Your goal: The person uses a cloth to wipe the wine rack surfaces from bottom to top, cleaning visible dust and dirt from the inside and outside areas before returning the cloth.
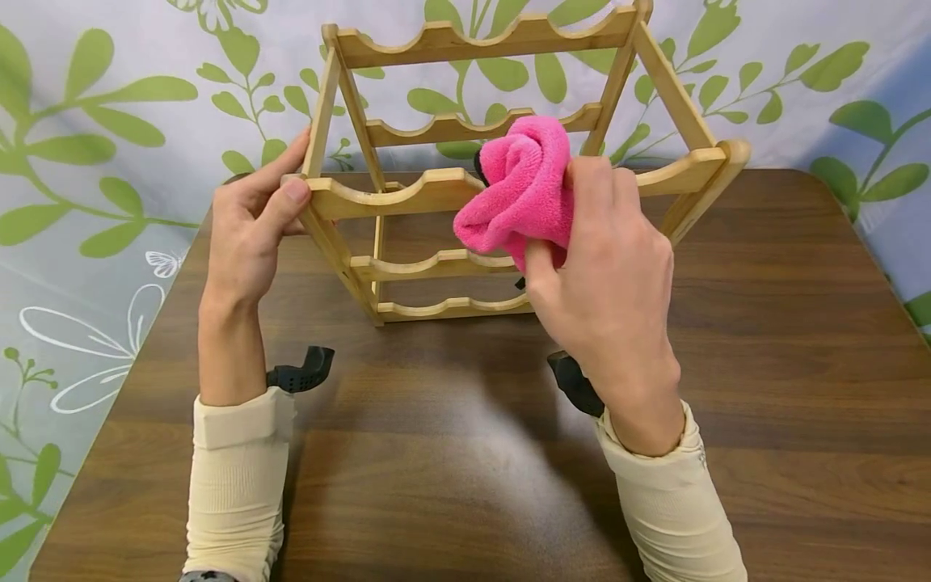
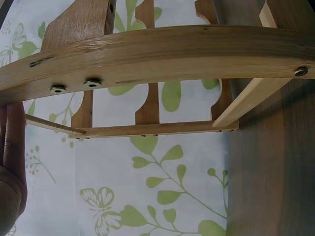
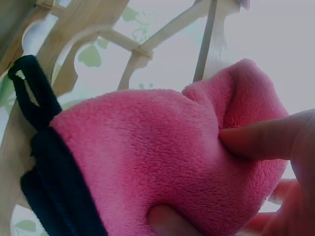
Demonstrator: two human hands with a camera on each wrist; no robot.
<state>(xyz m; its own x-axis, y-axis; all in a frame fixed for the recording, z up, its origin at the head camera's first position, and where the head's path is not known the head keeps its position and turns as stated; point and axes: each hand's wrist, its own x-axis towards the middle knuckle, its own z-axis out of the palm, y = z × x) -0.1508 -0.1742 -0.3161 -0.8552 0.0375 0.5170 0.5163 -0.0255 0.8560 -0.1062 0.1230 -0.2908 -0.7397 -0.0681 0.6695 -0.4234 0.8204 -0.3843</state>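
Observation:
A light wooden rack (image 1: 436, 194) with scalloped rails stands tilted at the back of the table. My left hand (image 1: 247, 234) grips its upper left corner, thumb on the near rail's end. In the left wrist view that hand (image 2: 12, 162) shows only at the left edge, beside the curved side bar (image 2: 162, 56). A bunched pink fluffy cloth (image 1: 524, 186) lies over the middle of the upper front rail, held in my right hand (image 1: 611, 275). The right wrist view shows fingers (image 3: 266, 137) pressed into the cloth, which has a dark edge and hanging loop (image 3: 37, 91).
Under the rack is a dark brown wooden table (image 1: 451, 485). Behind it hangs a pale backdrop (image 1: 174, 48) printed with green leaves. Black wrist camera mounts (image 1: 301, 372) stick out from both cream sleeves (image 1: 240, 477).

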